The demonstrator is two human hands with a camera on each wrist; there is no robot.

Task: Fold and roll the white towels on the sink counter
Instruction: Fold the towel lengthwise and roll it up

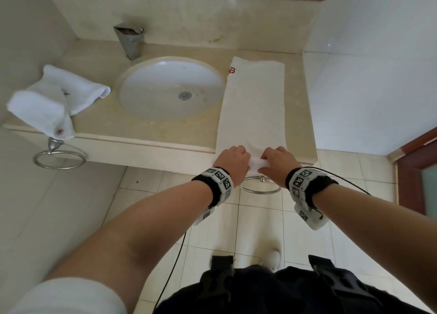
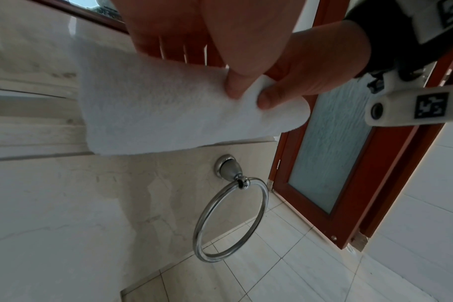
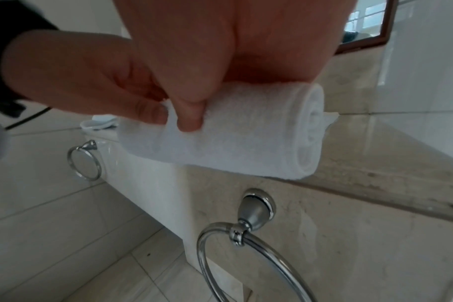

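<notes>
A long white towel (image 1: pixel 253 105), folded into a strip with a red logo at its far end, lies on the counter right of the sink. Its near end is rolled up at the counter's front edge (image 2: pixel 184 114) (image 3: pixel 236 139). My left hand (image 1: pixel 233 160) and right hand (image 1: pixel 276 160) sit side by side on this roll, fingers curled over it and thumbs pressed under. The right wrist view shows the spiral of the roll's end. Two more white towels (image 1: pixel 59 98) lie crumpled at the counter's left end.
The oval sink (image 1: pixel 170 89) sits mid-counter with a steel faucet (image 1: pixel 128 39) behind it. Chrome towel rings hang below the counter's front edge (image 1: pixel 260 186) (image 1: pixel 59 157). A white wall bounds the counter's right end; a red-framed door (image 2: pixel 349 143) stands further right.
</notes>
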